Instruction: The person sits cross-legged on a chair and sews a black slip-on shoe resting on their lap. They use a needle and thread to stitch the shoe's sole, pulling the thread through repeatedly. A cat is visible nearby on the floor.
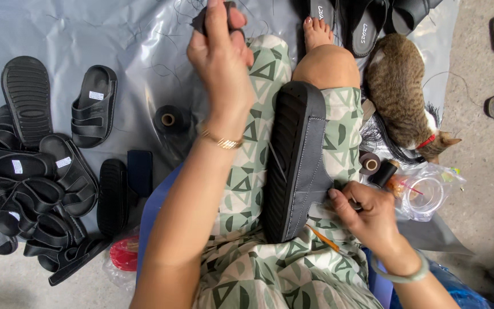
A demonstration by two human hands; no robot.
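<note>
While you sat on the floor with your legs stretched over the grey plastic sheet [87, 34], a grey sandal [298, 160] lay on its side between your thighs, with its black ribbed sole turned to the left and its toe end pointing away from you. Your left hand [219, 54] was raised above your left knee, and its fingers were pressed together around a small dark piece [201, 20]; I could not tell what this piece was. Your right hand [367, 212] rested at the heel side of the sandal, near the strap, with the thumb and fingers closed on something small and dark that the hand mostly hid. A thin thread [275, 160] seemed to run across the sole.

On your left side, a heap of finished black sandals [30, 194] lay on the sheet, and a spool of black thread [168, 119] stood just beside your left leg. On your right side, two more spools [375, 166] lay near the sandal, and a tabby cat [401, 97] with a red collar was lying against your right leg. A clear plastic bag [430, 194] was near the right hand.
</note>
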